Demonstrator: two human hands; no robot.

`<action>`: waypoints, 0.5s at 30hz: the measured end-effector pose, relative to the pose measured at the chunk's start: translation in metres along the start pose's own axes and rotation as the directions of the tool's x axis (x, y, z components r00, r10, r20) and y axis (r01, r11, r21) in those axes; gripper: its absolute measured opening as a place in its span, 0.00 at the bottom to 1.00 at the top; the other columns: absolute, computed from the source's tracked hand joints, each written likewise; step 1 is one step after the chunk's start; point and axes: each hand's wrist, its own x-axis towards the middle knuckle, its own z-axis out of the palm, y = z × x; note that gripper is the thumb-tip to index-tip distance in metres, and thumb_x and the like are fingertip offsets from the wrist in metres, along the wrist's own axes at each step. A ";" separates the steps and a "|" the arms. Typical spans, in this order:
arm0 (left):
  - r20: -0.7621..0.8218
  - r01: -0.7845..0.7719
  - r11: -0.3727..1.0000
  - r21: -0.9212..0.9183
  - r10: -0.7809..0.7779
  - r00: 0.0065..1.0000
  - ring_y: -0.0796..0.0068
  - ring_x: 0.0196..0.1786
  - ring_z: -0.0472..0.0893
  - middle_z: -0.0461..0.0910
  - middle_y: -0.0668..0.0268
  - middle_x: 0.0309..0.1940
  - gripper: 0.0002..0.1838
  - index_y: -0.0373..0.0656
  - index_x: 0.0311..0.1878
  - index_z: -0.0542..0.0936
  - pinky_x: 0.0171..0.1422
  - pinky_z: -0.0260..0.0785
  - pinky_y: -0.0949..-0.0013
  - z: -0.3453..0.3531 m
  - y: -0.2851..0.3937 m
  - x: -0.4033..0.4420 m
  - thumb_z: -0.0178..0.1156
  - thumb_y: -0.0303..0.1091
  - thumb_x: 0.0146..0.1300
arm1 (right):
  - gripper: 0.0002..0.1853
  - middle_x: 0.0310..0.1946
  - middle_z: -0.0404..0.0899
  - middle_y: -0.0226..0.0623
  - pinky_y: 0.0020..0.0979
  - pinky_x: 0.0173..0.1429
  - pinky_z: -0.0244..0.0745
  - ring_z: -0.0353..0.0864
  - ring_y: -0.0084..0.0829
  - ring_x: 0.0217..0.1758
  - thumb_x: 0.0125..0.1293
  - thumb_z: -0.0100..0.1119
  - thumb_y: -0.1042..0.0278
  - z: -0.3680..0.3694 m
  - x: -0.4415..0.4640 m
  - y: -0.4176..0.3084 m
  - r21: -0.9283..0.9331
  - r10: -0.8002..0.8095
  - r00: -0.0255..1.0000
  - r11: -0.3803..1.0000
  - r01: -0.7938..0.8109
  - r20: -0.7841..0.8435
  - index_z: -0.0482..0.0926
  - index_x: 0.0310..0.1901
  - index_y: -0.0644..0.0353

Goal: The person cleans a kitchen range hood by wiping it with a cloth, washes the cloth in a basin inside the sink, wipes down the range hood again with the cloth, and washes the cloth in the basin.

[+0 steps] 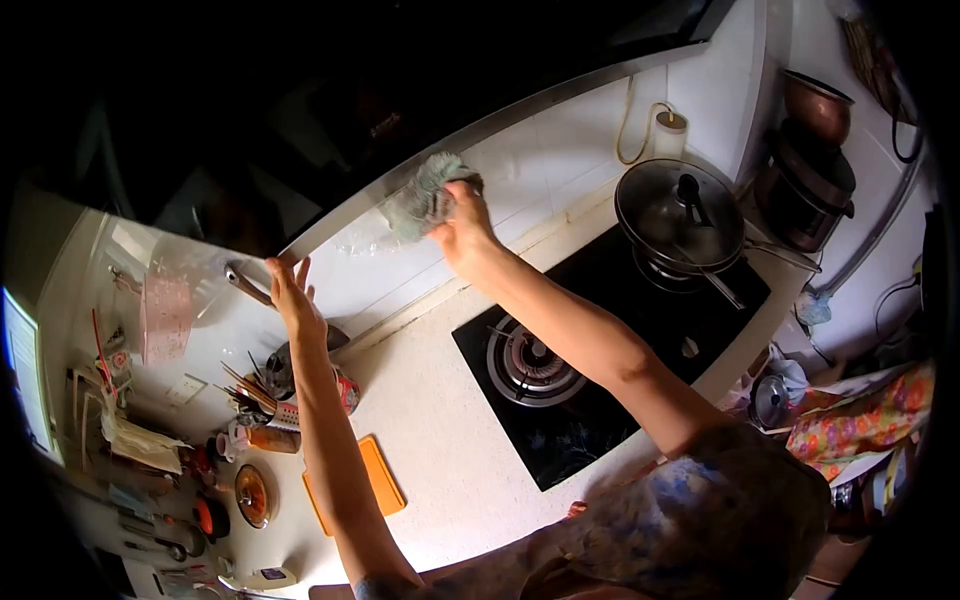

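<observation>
My right hand (463, 228) is closed around a crumpled grey-green cleaning rag (425, 200), held against the lower edge of the dark range hood (480, 130). Further left, my left hand (295, 300) is raised with its fingers apart, its fingertips at the hood's lower corner; whether they press on it I cannot tell. A metal-ended handle (248, 285) shows just beside those fingers. Beneath my right forearm lies the black gas hob (560, 440), with a bare burner (535, 360) on its left side.
A lidded frying pan (682, 215) sits on the hob's right burner. An orange cutting board (372, 478), a chopstick holder (283, 412) and a glass-lidded dish (254, 496) stand on the left counter (440, 500). A dark cooker (805, 190) with a copper-coloured pot (818, 105) occupies the right corner.
</observation>
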 end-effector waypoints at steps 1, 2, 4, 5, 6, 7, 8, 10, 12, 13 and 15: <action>-0.003 0.004 1.000 -0.006 -0.004 1.000 0.57 0.65 0.65 0.58 0.58 0.67 0.49 0.37 0.69 0.51 0.69 0.37 0.40 0.000 0.001 0.000 0.46 0.69 0.58 | 0.15 0.47 0.72 0.35 0.37 0.51 0.75 0.75 0.27 0.47 0.68 0.41 0.57 -0.008 -0.010 0.000 0.070 -0.011 0.999 0.998 0.008 0.041 0.69 0.49 0.57; 0.060 -0.011 0.999 -0.053 0.014 0.998 0.57 0.65 0.66 0.58 0.59 0.67 0.47 0.36 0.68 0.53 0.69 0.40 0.41 0.001 0.002 -0.001 0.46 0.67 0.59 | 0.15 0.46 0.73 0.37 0.38 0.53 0.76 0.76 0.29 0.46 0.67 0.42 0.58 -0.021 -0.012 0.003 0.082 -0.022 0.998 0.997 0.017 0.063 0.68 0.48 0.57; 0.125 -0.015 0.990 -0.138 0.033 0.992 0.55 0.62 0.68 0.60 0.62 0.66 0.41 0.36 0.65 0.56 0.68 0.49 0.46 0.002 0.001 0.001 0.46 0.62 0.63 | 0.14 0.44 0.74 0.36 0.38 0.54 0.75 0.75 0.29 0.47 0.67 0.42 0.60 -0.046 -0.026 -0.001 0.111 -0.018 0.997 0.994 0.009 0.079 0.68 0.49 0.58; 0.149 -0.013 0.987 -0.159 0.037 0.988 0.56 0.62 0.69 0.62 0.65 0.64 0.39 0.36 0.65 0.57 0.68 0.50 0.49 0.001 0.001 0.001 0.46 0.61 0.64 | 0.14 0.44 0.74 0.35 0.38 0.55 0.75 0.76 0.29 0.47 0.67 0.42 0.60 -0.060 -0.025 -0.001 0.143 0.005 0.997 0.990 -0.016 0.075 0.68 0.49 0.58; 0.139 -0.020 0.982 -0.187 0.047 0.989 0.57 0.62 0.69 0.62 0.65 0.64 0.38 0.36 0.65 0.56 0.68 0.51 0.51 0.001 -0.002 0.004 0.46 0.60 0.64 | 0.14 0.44 0.74 0.35 0.39 0.56 0.74 0.76 0.30 0.47 0.67 0.42 0.60 -0.068 -0.033 -0.004 0.154 -0.005 0.998 0.988 -0.005 0.062 0.68 0.48 0.58; 0.128 -0.029 0.977 -0.211 0.057 0.990 0.58 0.61 0.69 0.61 0.65 0.65 0.38 0.36 0.66 0.56 0.67 0.52 0.53 0.000 -0.006 0.008 0.46 0.59 0.65 | 0.14 0.44 0.74 0.35 0.40 0.57 0.73 0.76 0.31 0.47 0.67 0.42 0.60 -0.077 -0.041 -0.007 0.167 -0.011 0.999 0.986 0.003 0.047 0.68 0.48 0.58; 0.137 -0.027 0.976 -0.215 0.058 0.989 0.60 0.61 0.70 0.58 0.66 0.67 0.38 0.37 0.68 0.52 0.67 0.52 0.56 -0.001 -0.004 0.007 0.46 0.57 0.66 | 0.14 0.45 0.74 0.36 0.42 0.58 0.72 0.76 0.32 0.48 0.67 0.41 0.61 -0.085 -0.048 -0.010 0.190 -0.013 0.999 0.982 0.004 0.047 0.69 0.48 0.58; 0.178 0.019 0.981 -0.194 0.016 0.984 0.61 0.61 0.70 0.52 0.65 0.70 0.40 0.41 0.70 0.48 0.67 0.52 0.55 -0.007 -0.003 0.013 0.47 0.57 0.65 | 0.13 0.47 0.74 0.37 0.46 0.57 0.71 0.75 0.35 0.50 0.67 0.41 0.61 -0.108 -0.050 -0.013 0.244 0.003 0.991 0.969 -0.035 0.132 0.69 0.48 0.57; 0.140 0.017 0.978 -0.207 0.013 0.990 0.59 0.62 0.69 0.49 0.62 0.71 0.41 0.42 0.71 0.46 0.69 0.48 0.53 -0.004 0.003 0.000 0.47 0.58 0.64 | 0.14 0.49 0.73 0.39 0.49 0.59 0.69 0.74 0.38 0.53 0.68 0.39 0.60 -0.122 -0.056 -0.017 0.269 0.055 0.984 0.958 -0.100 0.172 0.68 0.49 0.57; 0.147 0.000 0.975 -0.220 0.033 0.989 0.57 0.63 0.68 0.47 0.60 0.72 0.43 0.42 0.71 0.45 0.70 0.46 0.52 -0.004 0.008 -0.010 0.47 0.59 0.64 | 0.15 0.51 0.72 0.40 0.49 0.61 0.67 0.72 0.39 0.55 0.68 0.38 0.59 -0.126 -0.065 -0.020 0.254 0.068 0.976 0.960 -0.120 0.207 0.68 0.50 0.57; 0.008 0.076 0.988 -0.132 -0.076 0.997 0.54 0.65 0.65 0.44 0.54 0.72 0.45 0.41 0.71 0.44 0.71 0.39 0.46 -0.003 0.017 -0.038 0.44 0.65 0.62 | 0.16 0.53 0.71 0.41 0.49 0.62 0.65 0.70 0.39 0.57 0.69 0.38 0.59 -0.128 -0.085 -0.026 0.267 0.077 0.964 0.952 -0.147 0.256 0.67 0.51 0.58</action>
